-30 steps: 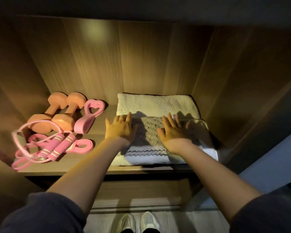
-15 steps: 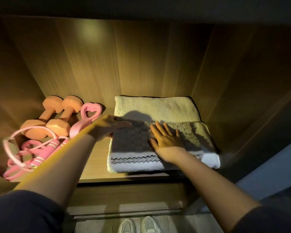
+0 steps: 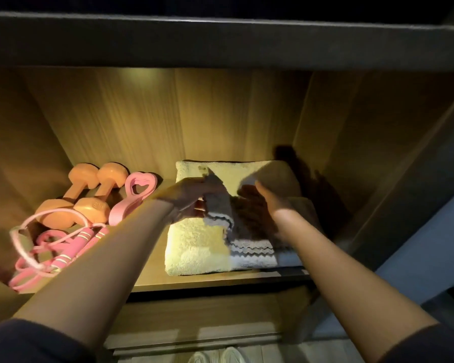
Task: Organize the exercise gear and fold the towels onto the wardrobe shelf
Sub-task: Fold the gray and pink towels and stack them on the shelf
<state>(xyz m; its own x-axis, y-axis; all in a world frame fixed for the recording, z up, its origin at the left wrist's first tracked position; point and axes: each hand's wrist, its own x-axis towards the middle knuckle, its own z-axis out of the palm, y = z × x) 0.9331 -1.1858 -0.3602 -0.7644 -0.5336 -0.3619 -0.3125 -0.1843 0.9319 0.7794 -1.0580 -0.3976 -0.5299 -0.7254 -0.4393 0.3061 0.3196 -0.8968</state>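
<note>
Shadow hides right hand (image 3: 257, 205) behind lifted grey towel (image 3: 218, 203).

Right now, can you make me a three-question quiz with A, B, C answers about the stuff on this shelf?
1. Where do the dumbbells lie on the shelf?
A. left of the towels
B. on top of the towels
C. right of the towels

2. How many orange dumbbells are there?
A. one
B. two
C. four

3. What is the left hand doing to the grey towel?
A. pressing it flat
B. lifting its left edge over
C. not touching it

Answers:
1 A: they sit at the left, beside the pink heart-shaped gripper, with the cream towel to their right.
2 B: two lie side by side.
3 B: the fingers pinch the edge raised off the cream towel, while the right hand rests on the grey towel.
</note>
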